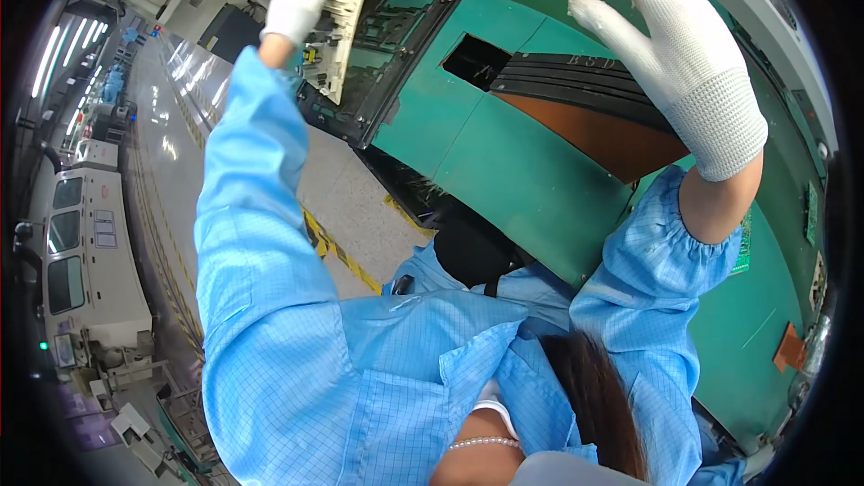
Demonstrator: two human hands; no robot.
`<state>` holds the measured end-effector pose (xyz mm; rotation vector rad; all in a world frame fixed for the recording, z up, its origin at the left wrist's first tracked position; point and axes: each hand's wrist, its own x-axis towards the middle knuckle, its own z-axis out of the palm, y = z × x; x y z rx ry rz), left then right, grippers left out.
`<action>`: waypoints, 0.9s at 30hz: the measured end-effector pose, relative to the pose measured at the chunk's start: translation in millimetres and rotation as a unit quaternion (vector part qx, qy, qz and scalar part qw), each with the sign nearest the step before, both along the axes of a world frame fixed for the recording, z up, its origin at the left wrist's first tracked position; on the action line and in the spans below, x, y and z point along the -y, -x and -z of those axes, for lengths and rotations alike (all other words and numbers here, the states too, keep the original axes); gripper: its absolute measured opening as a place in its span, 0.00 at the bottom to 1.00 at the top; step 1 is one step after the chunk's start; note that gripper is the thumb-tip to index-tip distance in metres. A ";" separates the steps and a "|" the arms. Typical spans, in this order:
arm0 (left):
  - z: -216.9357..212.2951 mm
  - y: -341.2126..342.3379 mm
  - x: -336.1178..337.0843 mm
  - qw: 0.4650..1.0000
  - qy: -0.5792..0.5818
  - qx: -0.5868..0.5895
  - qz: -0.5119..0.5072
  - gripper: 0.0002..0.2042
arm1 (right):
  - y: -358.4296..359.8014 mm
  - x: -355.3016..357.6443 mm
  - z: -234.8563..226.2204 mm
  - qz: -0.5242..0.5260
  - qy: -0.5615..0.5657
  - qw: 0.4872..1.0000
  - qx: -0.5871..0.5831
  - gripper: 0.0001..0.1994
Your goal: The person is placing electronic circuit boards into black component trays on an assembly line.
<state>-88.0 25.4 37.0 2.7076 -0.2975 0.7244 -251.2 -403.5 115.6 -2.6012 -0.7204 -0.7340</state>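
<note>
Fingers of left hand (295, 13) curl at pale board (349, 13), grip unclear — right hand (688, 54) spread, rightward of board — slack hold could drop it.

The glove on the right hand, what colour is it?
The right glove is white, showing best in the head view.

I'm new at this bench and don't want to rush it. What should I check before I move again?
1. Both hands gloved: ok; the left hand and right hand are in white.
2. Skin covered between glove and sleeve: not ok; bare skin shows below both blue sleeves.
3. Right hand free: ok; fingers apart, nothing seen between them.
4. Left grip on the circuit board firm: cannot tell; the fingers are at its edge.
5. Board clear of the black frame: cannot tell; they overlap in this view.
</note>
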 end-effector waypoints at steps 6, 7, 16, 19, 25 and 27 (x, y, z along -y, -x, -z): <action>-45.9 62.4 55.3 0.889 0.324 -0.218 0.240 0.26 | -1.4 -15.1 2.4 -0.078 -0.065 0.969 0.227 0.27; -41.8 62.1 69.1 0.883 0.280 -0.244 0.287 0.27 | -5.4 -14.6 5.6 -0.090 -0.072 0.952 0.284 0.30; -29.4 71.6 154.6 0.844 0.183 -0.401 0.307 0.26 | -6.2 12.0 -37.7 -0.252 0.087 0.963 0.029 0.13; -36.4 46.1 177.8 0.632 0.257 -0.254 0.686 0.24 | -18.5 23.3 -30.0 -0.195 0.083 0.977 -0.007 0.14; -63.1 80.6 132.6 0.876 0.288 -0.236 0.305 0.22 | -33.9 48.8 -22.5 -0.076 0.019 0.992 -0.096 0.18; -41.6 84.4 123.0 0.892 0.289 -0.169 0.305 0.19 | -45.7 55.9 -15.5 -0.054 0.004 0.991 -0.122 0.19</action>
